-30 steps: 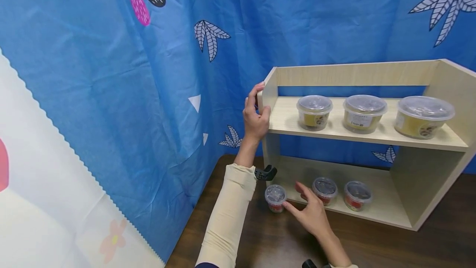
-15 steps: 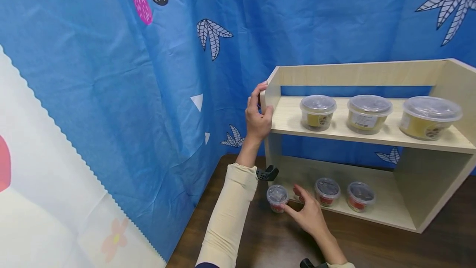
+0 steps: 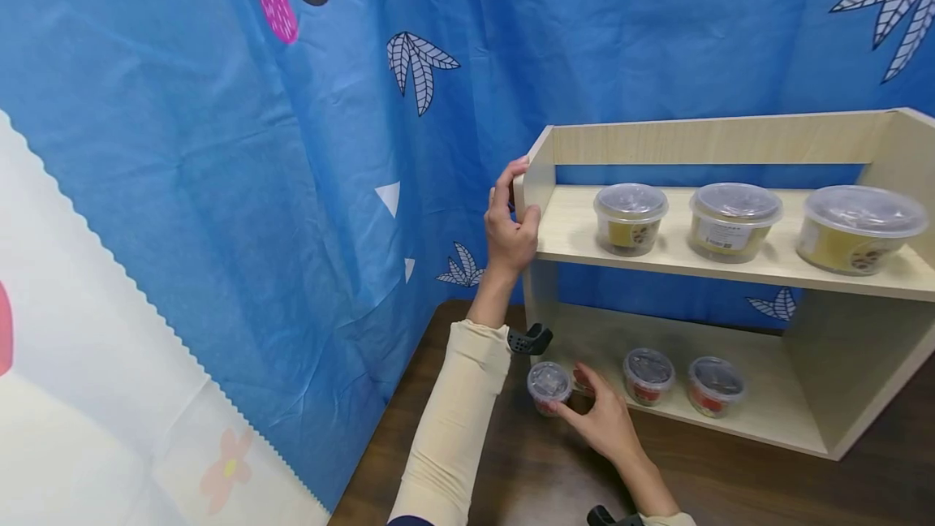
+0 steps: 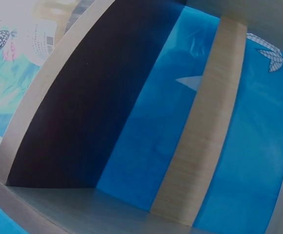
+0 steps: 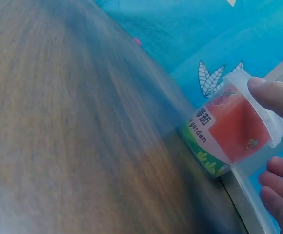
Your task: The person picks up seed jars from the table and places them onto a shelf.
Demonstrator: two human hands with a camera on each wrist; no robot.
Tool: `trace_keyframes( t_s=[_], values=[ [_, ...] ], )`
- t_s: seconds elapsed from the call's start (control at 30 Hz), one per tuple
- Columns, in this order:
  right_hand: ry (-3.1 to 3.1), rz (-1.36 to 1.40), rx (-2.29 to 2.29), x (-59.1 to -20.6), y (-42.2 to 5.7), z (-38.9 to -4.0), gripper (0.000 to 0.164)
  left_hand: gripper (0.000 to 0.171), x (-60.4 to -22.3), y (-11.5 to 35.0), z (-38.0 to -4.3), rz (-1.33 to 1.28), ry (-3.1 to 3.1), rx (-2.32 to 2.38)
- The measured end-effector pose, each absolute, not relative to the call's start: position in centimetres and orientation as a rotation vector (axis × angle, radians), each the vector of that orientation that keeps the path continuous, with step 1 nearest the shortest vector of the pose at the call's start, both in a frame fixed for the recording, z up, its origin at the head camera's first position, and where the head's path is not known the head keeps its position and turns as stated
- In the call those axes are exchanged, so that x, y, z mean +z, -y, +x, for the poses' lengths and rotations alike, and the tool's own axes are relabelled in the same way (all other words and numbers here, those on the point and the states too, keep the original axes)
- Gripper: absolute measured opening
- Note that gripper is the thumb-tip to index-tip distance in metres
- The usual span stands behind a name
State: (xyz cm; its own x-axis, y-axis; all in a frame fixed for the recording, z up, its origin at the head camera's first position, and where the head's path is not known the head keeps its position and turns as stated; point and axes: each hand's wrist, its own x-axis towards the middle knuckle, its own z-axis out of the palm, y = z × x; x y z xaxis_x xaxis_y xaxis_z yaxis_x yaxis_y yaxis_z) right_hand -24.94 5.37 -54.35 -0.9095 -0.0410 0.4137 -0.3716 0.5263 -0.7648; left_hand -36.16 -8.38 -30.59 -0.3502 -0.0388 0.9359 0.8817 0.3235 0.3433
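My left hand [image 3: 510, 234] grips the front edge of the left side panel of a pale wooden two-tier shelf [image 3: 730, 268]. In the left wrist view the shelf's boards [image 4: 205, 126] show, but the hand does not. A small clear-lidded tub [image 3: 548, 386] with a red label stands on the table by the shelf's lower left front corner. Beside it is my right hand [image 3: 606, 420], thumb touching the tub and fingers spread apart from it. The right wrist view shows the thumb [image 5: 273, 95] at the lid's rim of the tub [image 5: 232, 126], with the other fingers loosely bent below.
Two matching small tubs, one left [image 3: 648, 376] and one right [image 3: 716, 386], stand on the lower board. Three larger yellow-labelled tubs [image 3: 733, 226] line the upper board. A dark wooden table [image 3: 526, 469] lies below, with a blue patterned curtain [image 3: 292, 169] behind.
My right hand has shifted slightly left, so its thumb now overlaps the small tub's side. My left hand stays on the panel. The head view has turned a little.
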Motion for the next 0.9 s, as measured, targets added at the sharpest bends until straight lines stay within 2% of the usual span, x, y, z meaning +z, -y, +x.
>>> trace_keyframes(
  t_s=[0.6, 0.9],
  values=[
    [2.479, 0.344, 1.409, -54.78, -4.88, -25.09, 0.083, 0.054, -30.62, 8.26, -35.93, -0.769, 1.63, -1.201],
    [2.49, 0.352, 1.427, -54.93, -4.63, -25.18, 0.081, 0.054, -30.64, 8.31, -36.05, -0.776, 1.625, -1.188]
  ],
)
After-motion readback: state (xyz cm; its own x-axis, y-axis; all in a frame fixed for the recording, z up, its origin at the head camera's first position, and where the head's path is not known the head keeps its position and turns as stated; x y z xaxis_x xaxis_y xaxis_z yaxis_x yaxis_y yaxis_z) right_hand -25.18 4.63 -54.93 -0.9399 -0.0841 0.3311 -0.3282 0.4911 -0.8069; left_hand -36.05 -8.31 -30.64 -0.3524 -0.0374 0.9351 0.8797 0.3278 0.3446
